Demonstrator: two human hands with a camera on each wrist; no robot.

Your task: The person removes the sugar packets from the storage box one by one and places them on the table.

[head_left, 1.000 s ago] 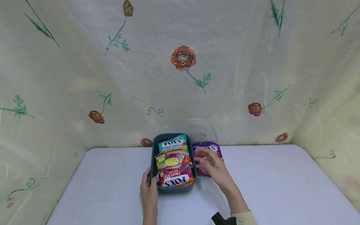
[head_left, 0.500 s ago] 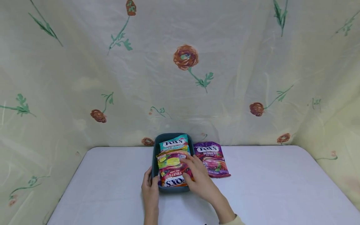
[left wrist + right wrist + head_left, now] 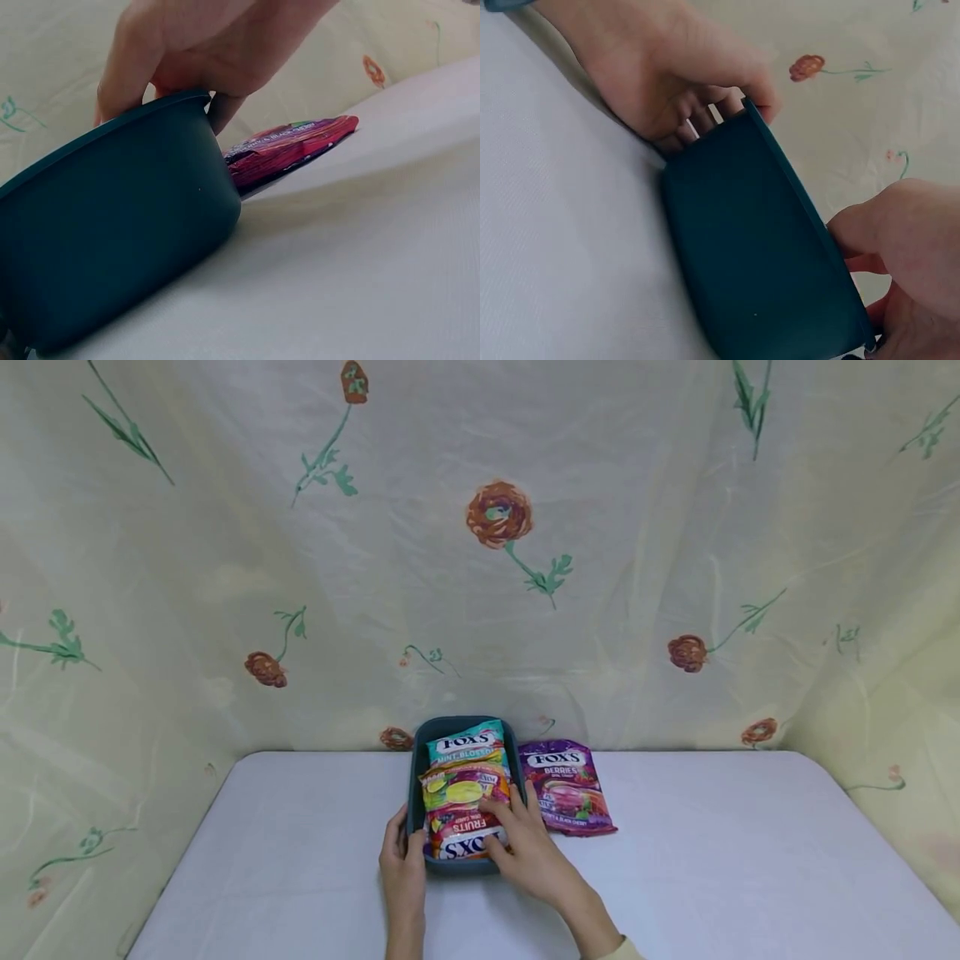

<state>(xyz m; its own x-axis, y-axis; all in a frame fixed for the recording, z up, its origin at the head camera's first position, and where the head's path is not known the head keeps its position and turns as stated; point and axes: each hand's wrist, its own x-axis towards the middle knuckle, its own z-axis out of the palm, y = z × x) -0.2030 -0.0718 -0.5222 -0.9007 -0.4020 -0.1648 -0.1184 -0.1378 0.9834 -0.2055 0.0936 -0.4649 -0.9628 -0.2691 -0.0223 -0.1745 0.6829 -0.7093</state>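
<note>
A dark teal plastic tub [image 3: 417, 777] stands on the white-covered table. In it lie a Fox's Fruits candy bag [image 3: 461, 793], upside down to my view, and a Mint Blossom candy bag [image 3: 467, 742] behind it. My left hand [image 3: 403, 860] grips the tub's near left side, thumb at the rim and fingers along the outer wall, as the right wrist view shows. My right hand [image 3: 536, 852] reaches over the right rim; thumb and forefinger rest spread on the Fruits bag, while another finger lies outside the wall. What lies beneath these bags is hidden.
A purple Fox's Berries candy bag [image 3: 566, 785] lies flat on the table [image 3: 712, 860], right beside the tub. Behind the table's far edge hangs a pale floral curtain [image 3: 375, 568], close to the tub's back.
My right hand has moved left from above the Berries bag onto the Fruits bag in the tub, uncovering the Berries bag. My left hand keeps its grip on the tub.
</note>
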